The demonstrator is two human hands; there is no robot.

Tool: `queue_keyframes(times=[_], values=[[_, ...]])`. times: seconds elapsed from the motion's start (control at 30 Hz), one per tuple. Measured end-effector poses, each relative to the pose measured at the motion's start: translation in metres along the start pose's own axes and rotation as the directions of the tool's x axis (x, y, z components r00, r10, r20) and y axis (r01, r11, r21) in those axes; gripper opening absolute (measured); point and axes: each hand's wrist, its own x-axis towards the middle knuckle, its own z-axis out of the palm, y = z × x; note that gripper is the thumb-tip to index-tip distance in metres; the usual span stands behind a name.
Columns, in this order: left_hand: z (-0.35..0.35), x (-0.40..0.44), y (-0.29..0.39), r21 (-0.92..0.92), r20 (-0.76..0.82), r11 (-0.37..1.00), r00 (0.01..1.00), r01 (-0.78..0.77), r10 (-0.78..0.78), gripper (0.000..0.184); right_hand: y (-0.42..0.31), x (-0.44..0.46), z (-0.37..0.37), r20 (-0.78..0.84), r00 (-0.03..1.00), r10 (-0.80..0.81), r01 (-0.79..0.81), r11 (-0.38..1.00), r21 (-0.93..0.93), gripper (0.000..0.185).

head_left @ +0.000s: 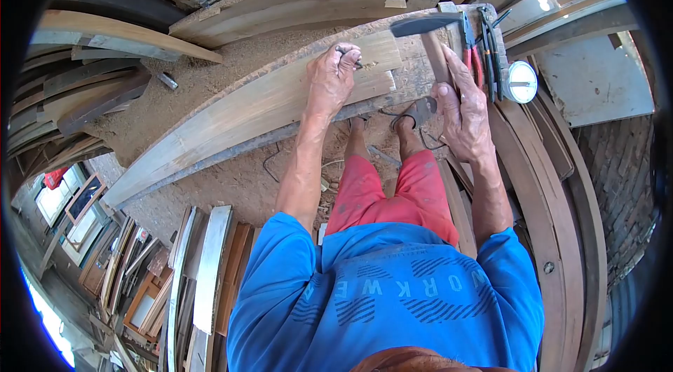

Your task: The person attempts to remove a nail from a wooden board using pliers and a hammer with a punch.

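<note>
My right hand (464, 116) grips the wooden handle of a hammer (436, 56), whose dark head hangs over the right end of the bench. My left hand (329, 81) is closed around something small and dark that sticks out between thumb and fingers; I cannot make out its kind. It is above a long, pale wooden board (266, 109), near the board's notched right end. Right of the hammer are red-handled pliers (475, 56) and a black-handled tool (488, 49), both at the bench's end.
The board lies on a long, worn workbench (420, 81). A round white-topped container (521, 82) stands beyond the tools. Curved timber (294, 4) leans at the back, and more long pieces (554, 232) stand at the right. Stacked planks (210, 267) fill the lower left. Sawdust covers the ground.
</note>
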Motion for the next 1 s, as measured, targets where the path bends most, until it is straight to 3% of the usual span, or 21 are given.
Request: queue_keyframes(times=[0.17,0.27,0.37,0.47,0.57,0.6,0.7,0.77,0.83,0.87,0.97,1.0], values=[[0.003,0.004,0.005,0.132,0.002,0.984,0.993,-0.121,0.121,0.024,-0.013,0.023,-0.008,0.009,0.961,-0.278,0.277,0.955,-0.109,0.052],[0.002,0.004,0.01,0.139,0.034,0.984,0.994,-0.11,0.106,0.021,-0.019,0.031,-0.013,0.048,0.949,-0.313,0.316,0.928,-0.199,0.053],[0.001,0.007,0.014,0.212,0.098,0.957,0.979,-0.196,0.179,0.019,-0.014,0.039,-0.012,0.054,0.925,-0.376,0.38,0.917,-0.121,0.053],[0.002,0.013,0.015,0.157,0.15,0.985,0.988,-0.072,0.048,0.013,-0.013,0.047,-0.01,0.21,0.95,-0.231,0.286,0.914,-0.289,0.053],[0.001,0.013,0.017,0.183,0.167,0.981,0.985,-0.06,0.029,0.014,-0.024,0.065,-0.021,0.365,0.929,-0.066,0.241,0.855,-0.459,0.054],[0.001,0.013,0.016,0.201,0.163,0.975,0.985,-0.094,0.061,0.016,-0.026,0.065,-0.024,0.295,0.931,-0.217,0.311,0.895,-0.322,0.053],[0.002,0.012,0.009,0.221,0.151,0.965,0.983,-0.141,0.109,0.02,-0.034,0.064,-0.015,-0.057,0.887,-0.459,0.455,0.888,-0.062,0.051],[0.002,0.014,0.006,0.186,0.15,0.974,0.984,-0.126,0.099,0.021,-0.035,0.063,-0.013,0.137,0.964,-0.226,0.251,0.947,-0.2,0.051],[0.001,0.012,0.008,0.148,0.137,0.987,0.99,-0.056,0.035,0.02,-0.037,0.077,-0.025,0.448,0.893,0.055,0.201,0.839,-0.505,0.049],[0.001,0.01,0.009,0.126,0.136,0.992,0.991,-0.015,-0.003,0.02,-0.038,0.077,-0.032,0.441,0.897,-0.033,0.269,0.832,-0.485,0.05],[0.003,0.011,-0.002,0.127,0.129,0.989,0.99,-0.075,0.059,0.021,-0.04,0.07,-0.024,0.031,0.905,-0.424,0.425,0.901,-0.088,0.052],[0.005,0.01,-0.003,0.099,0.133,0.994,0.99,-0.053,0.039,0.019,-0.041,0.064,-0.019,-0.006,0.945,-0.327,0.326,0.945,-0.035,0.051]])
